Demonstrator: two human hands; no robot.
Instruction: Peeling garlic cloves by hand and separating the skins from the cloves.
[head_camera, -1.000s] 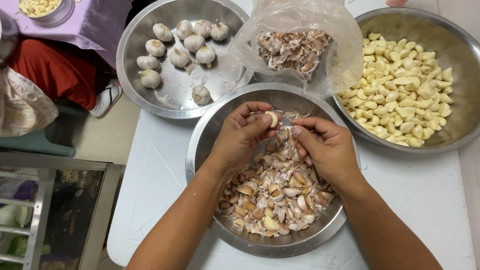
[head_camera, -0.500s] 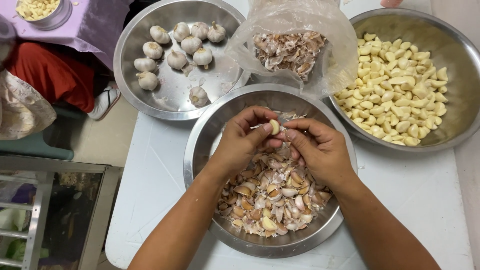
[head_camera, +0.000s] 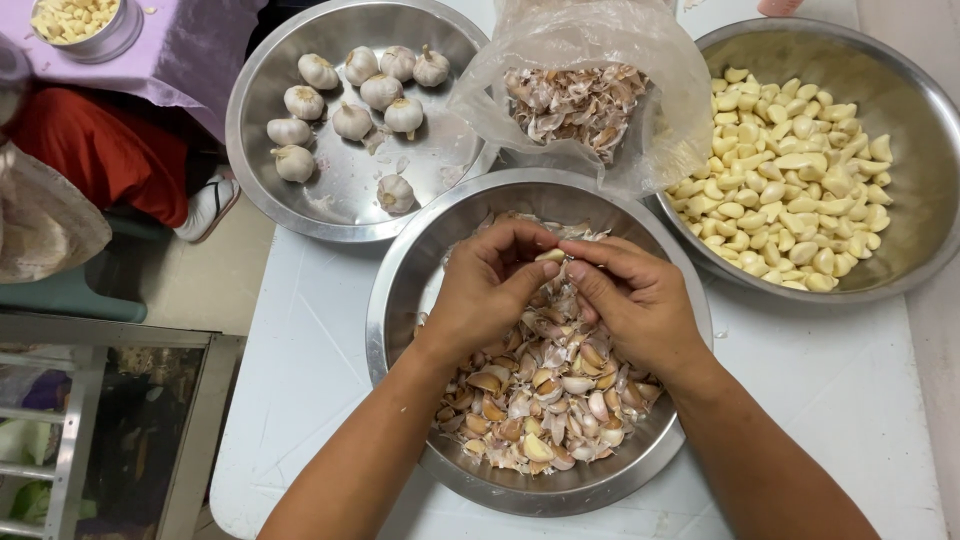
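Item: 1 garlic clove (head_camera: 551, 256), pale, pinched between the fingers of both hands above the far part of the middle bowl (head_camera: 400, 290). Left hand (head_camera: 495, 285): fingers curled narrow, thumb and fingertips closed on the clove from the left. Right hand (head_camera: 635, 295): fingers likewise narrow, thumb tip pressed to the same clove from the right; the 2 hands touch at the fingertips. Middle bowl: round, steel, set on the near centre of the white desk (head_camera: 830, 400), holding a heap of unpeeled cloves (head_camera: 550, 400) in brownish and whitish skins, piled toward its near side under the hands. Far left: a 2nd steel bowl (head_camera: 330, 205) with 9 whole garlic bulbs (head_camera: 381, 90), most grouped at its far side, 1 alone near its near rim; its rim lies just beside the middle bowl. Far centre: a clear plastic bag (head_camera: 640, 60), mouth open, containing dry papery garlic skins (head_camera: 575, 100); the bag's lower edge hangs over the far rim of the middle bowl. Far right: a 3rd, larger steel bowl (head_camera: 900, 70) with many peeled cloves (head_camera: 790, 190), yellowish white, heaped on its left half. Off the desk, far left: a small round container (head_camera: 105, 40) of peeled cloves on a purple cloth (head_camera: 190, 50).
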